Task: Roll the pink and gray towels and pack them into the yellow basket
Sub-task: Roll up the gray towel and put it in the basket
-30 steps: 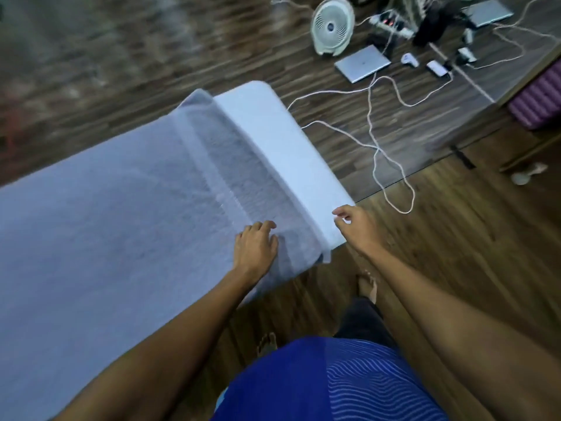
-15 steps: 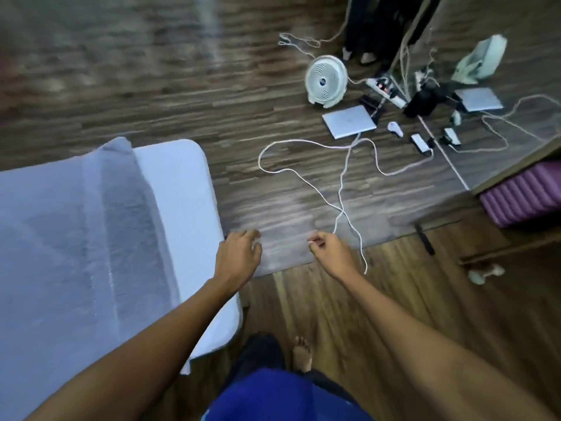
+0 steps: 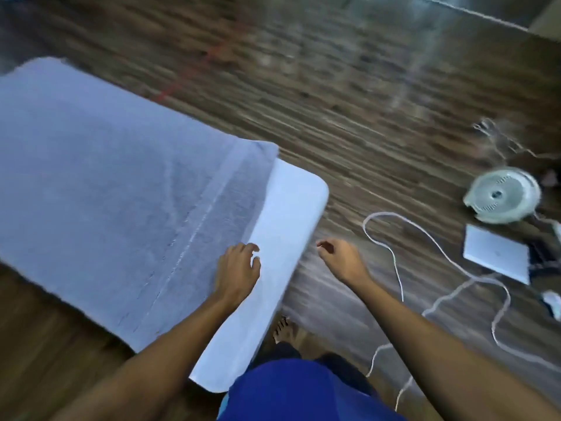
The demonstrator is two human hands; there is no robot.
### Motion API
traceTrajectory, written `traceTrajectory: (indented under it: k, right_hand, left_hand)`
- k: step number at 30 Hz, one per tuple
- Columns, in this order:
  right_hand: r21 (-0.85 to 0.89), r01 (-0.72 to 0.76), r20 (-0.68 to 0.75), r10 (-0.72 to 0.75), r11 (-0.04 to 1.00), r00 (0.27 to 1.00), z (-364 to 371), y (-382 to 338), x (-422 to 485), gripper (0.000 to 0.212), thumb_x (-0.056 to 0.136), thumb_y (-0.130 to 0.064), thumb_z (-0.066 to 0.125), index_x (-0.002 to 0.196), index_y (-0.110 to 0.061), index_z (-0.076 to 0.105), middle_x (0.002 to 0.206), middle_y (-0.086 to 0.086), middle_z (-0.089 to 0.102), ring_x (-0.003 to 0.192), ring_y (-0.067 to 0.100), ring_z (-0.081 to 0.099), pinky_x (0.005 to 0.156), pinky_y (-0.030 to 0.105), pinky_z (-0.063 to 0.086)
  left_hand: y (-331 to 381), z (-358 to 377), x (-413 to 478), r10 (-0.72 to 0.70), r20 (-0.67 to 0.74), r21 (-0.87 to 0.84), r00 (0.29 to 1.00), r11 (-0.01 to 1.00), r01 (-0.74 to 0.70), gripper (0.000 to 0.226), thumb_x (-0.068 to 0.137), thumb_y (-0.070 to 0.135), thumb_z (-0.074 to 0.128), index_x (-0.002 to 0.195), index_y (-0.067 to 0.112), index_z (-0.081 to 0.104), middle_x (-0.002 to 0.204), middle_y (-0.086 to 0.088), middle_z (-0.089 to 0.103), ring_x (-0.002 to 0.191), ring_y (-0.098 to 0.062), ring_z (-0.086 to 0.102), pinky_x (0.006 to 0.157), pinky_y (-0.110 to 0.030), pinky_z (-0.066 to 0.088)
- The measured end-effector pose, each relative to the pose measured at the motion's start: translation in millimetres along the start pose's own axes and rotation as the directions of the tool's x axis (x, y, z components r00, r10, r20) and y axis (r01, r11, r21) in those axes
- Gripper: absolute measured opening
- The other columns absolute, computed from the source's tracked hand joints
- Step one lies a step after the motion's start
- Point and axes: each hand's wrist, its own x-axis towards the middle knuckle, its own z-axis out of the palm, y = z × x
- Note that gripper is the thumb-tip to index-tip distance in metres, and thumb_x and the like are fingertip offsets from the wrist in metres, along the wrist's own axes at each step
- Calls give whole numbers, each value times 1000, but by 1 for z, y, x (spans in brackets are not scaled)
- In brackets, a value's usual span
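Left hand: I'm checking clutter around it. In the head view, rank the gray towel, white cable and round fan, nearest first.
1. gray towel, on the table, under the left hand.
2. white cable, on the floor to the right.
3. round fan, far right on the floor.

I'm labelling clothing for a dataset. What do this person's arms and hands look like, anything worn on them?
Both forearms are bare as far as the frame shows, with no sleeves. The left hand and right hand wear no gloves; no watch, ring or bracelet shows, though the picture is blurred. A blue shirt covers the torso.
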Motion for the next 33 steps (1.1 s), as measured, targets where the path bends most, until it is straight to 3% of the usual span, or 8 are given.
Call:
traceTrajectory:
  k: [5, 11, 15, 18, 20, 26, 30, 33]
  right_hand:
    - [-125, 257, 139, -240, 958, 961, -3, -39, 75, 25, 88, -15, 53, 107, -18, 70, 108, 4, 71, 101, 25, 64, 89, 36, 49]
    - [-306, 552, 299, -472, 775, 829, 0, -76, 166, 27, 91, -8, 51, 114, -10, 66, 113, 12, 63, 106, 31, 58, 88, 39, 47]
    - [-360, 768, 335, -695, 530, 636, 2, -95, 217, 35, 72, 5, 63, 105, -8, 68, 109, 15, 63, 96, 41, 58, 77, 45, 50]
    - [-367, 875, 469, -749, 316, 468, 0, -109, 249, 44, 58, 9, 71, 98, -8, 68, 100, 14, 64, 88, 40, 62, 68, 43, 50]
    - [-371, 897, 545, -725, 241, 420, 0, -115, 265, 46, 60, 5, 74, 103, -10, 68, 104, 12, 65, 92, 38, 63, 72, 45, 51]
    - [-358, 919, 640, -674, 164, 369, 5, -124, 293, 38, 77, -5, 72, 113, -17, 68, 110, 6, 66, 99, 35, 60, 82, 47, 50]
    - [-376, 911, 633, -672, 168, 385, 5, -132, 297, 24, 80, 0, 63, 99, -13, 69, 96, 8, 68, 90, 35, 63, 79, 44, 48]
    - [-385, 912, 622, -690, 142, 370, 6, -129, 299, 29, 77, 0, 53, 101, -9, 65, 91, 13, 64, 84, 38, 60, 75, 45, 49]
  left_hand:
    - [-31, -11, -25, -291, -94, 15, 952, 956, 294, 11, 84, 14, 57, 92, 15, 65, 92, -8, 66, 89, -32, 59, 73, -40, 49]
    - [-32, 4, -66, -588, -235, -29, 774, 800, 600, 11, 77, 5, 62, 82, 13, 58, 82, -9, 61, 78, -33, 57, 64, -36, 41]
    - [-25, 18, -75, -759, -291, 5, 583, 608, 794, 26, 71, 1, 65, 94, 12, 62, 96, -10, 61, 90, -35, 55, 71, -43, 45]
    - [-24, 22, -77, -825, -297, -25, 481, 510, 860, 35, 74, 1, 67, 108, 8, 64, 106, -13, 64, 95, -37, 57, 74, -47, 48]
    - [-27, 24, -79, -833, -282, -53, 477, 509, 859, 38, 76, 1, 66, 114, 6, 64, 109, -14, 64, 97, -37, 59, 79, -48, 50]
    - [-33, 35, -100, -768, -191, 60, 611, 612, 789, 51, 69, -7, 68, 118, -1, 61, 114, -19, 62, 97, -39, 61, 74, -47, 57]
    - [-35, 26, -95, -774, -242, 5, 585, 602, 798, 19, 77, -10, 59, 91, 2, 60, 91, -15, 58, 84, -37, 55, 60, -50, 52]
    - [-40, 23, -89, -798, -280, -52, 535, 569, 821, 17, 77, -8, 60, 90, 3, 58, 85, -16, 59, 84, -38, 53, 65, -50, 49]
